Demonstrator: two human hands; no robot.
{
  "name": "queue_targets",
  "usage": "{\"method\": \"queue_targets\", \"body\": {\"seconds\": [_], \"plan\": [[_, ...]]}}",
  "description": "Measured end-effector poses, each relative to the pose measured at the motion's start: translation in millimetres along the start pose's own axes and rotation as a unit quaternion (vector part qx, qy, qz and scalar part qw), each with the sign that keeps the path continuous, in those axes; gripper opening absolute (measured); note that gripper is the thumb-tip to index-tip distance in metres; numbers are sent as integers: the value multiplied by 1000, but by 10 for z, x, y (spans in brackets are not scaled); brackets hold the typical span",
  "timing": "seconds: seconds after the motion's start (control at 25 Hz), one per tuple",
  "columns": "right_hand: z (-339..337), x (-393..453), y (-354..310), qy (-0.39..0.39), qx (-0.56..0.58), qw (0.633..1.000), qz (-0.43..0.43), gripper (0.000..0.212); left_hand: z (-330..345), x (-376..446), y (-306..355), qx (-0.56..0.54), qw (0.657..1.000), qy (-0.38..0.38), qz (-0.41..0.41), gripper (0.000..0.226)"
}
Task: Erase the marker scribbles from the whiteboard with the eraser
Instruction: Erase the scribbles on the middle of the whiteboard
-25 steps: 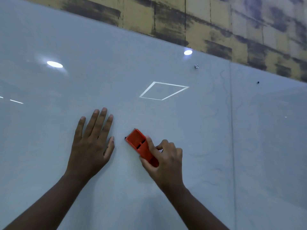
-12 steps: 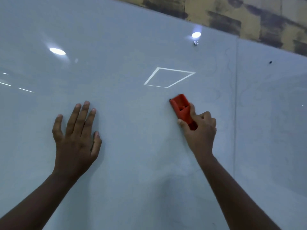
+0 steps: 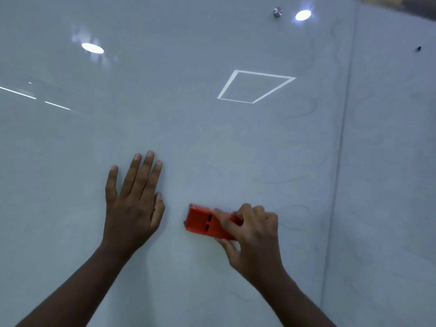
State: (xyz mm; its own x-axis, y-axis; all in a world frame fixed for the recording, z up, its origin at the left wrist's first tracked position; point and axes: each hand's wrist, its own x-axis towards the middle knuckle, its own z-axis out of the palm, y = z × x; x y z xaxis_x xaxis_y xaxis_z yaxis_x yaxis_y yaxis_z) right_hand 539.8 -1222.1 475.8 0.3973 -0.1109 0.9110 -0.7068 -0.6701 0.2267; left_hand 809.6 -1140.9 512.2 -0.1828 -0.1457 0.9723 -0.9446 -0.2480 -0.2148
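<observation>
Head view, looking at a wall-mounted board. Right hand (image 3: 252,234), lower centre-right of the frame: the fingers (image 3: 245,210) curl over the top edge of the orange eraser (image 3: 203,221) and the thumb lies along its lower edge, so the eraser is pinched between them at its right end. The eraser lies roughly level, its long side running left to right, pressed flat on the whiteboard (image 3: 212,142); its free left end, with two small dark slots in the back, points toward the other hand. Left hand (image 3: 132,208), lower centre-left: fingers straight and only slightly fanned, little finger set a bit apart, thumb tucked along the side of the palm; the whole palm rests flat on the board and holds nothing. The two hands are near each other, with a narrow gap of bare board between the left thumb and the eraser's end. Both forearms enter from the bottom edge. Faint grey marker scribbles (image 3: 304,109), thin looping lines, show to the right of the eraser and up the right-centre of the frame, near a vertical seam (image 3: 342,142) between panels. A metal mounting stud (image 3: 278,12) sits at upper right. Bright reflections of ceiling lights, including a square outline (image 3: 256,86), lie across the upper board.
</observation>
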Motion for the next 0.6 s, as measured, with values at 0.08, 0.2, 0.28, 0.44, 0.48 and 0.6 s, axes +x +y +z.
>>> {"method": "queue_targets", "body": {"seconds": [0.08,0.2,0.28,0.44,0.48,0.6], "plan": [[-66,130,205,24,5,997,71,67,-23,-90,-3,0,1000,-2,-3,65],[-107,230,538,75,41,976,202,65,-20,-200,-2,2,1000,-6,-9,63],[-77,198,613,105,85,955,265,67,-21,-249,1,2,1000,-8,-11,63],[159,-108,131,119,152,940,281,67,-14,-381,27,-3,999,-19,-28,64],[233,-260,-68,99,154,953,240,65,-8,-411,33,-5,999,-18,-32,65],[432,-839,-568,11,128,986,106,66,2,-493,53,-12,999,-14,-38,65]]}}
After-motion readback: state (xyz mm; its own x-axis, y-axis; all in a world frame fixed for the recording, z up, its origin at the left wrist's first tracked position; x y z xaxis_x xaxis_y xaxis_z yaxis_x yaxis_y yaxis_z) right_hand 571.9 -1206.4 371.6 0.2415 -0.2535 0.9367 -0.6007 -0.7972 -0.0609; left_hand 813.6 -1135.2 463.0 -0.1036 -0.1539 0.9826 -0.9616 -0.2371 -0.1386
